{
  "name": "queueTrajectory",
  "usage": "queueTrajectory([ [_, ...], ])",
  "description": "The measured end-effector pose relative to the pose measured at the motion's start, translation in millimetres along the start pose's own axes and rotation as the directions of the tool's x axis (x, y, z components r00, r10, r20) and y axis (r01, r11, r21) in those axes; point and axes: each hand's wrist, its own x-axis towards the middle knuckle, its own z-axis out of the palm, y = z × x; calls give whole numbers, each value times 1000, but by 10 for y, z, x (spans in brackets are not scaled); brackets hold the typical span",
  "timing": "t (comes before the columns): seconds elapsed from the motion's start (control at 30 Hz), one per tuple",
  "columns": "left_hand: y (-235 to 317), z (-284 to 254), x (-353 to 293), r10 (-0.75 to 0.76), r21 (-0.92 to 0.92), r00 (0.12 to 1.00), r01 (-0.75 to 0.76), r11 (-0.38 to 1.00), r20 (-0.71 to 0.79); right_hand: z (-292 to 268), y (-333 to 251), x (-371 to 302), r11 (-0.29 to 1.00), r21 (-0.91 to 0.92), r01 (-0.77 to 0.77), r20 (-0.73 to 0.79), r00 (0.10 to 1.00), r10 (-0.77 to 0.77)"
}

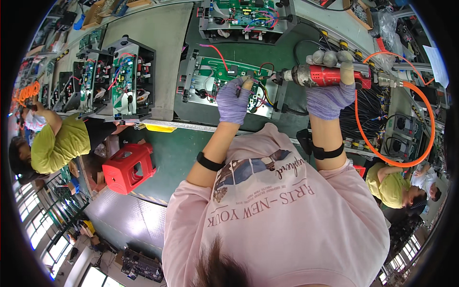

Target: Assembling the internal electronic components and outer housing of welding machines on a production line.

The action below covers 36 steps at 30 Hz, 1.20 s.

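Note:
My right hand (331,99), in a purple glove with grey fingertips, is wrapped round a red air screwdriver (318,75). The screwdriver lies almost level, its tip pointing left toward my left hand (233,100). That hand wears a matching glove, and its thumb and finger are pinched together close to the tip. Whatever is between them is too small to make out. Under it sits a green circuit board (213,67) in an open metal housing, with a red wire (217,53) standing up at the far side. My left hand hides part of the board.
An orange air hose (432,119) loops at the right from the screwdriver's end. Beyond the board stands another open unit (248,16); more units (126,79) stand left. Black cables (366,117) are bundled at right. A red stool (126,167) and co-workers (60,146) are nearby.

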Motion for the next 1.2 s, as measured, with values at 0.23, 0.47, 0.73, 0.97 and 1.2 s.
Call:
queueTrajectory([
  [0.23,-90,226,92,-24,91,997,17,996,77,-8,94,-4,1000,-18,24,25,999,-23],
  [0.47,103,138,79,-109,108,989,98,989,100,-9,174,-59,998,-28,61,51,997,-60],
  [0.73,256,107,48,-123,239,990,104,966,67,91,343,-192,974,-120,193,289,945,-152],
  [0.97,241,103,1,-224,43,975,224,974,-4,116,459,-334,976,-166,139,289,954,-86],
  [1.2,335,17,-23,-394,-80,915,401,913,88,119,478,-334,943,-242,229,370,920,-128],
])
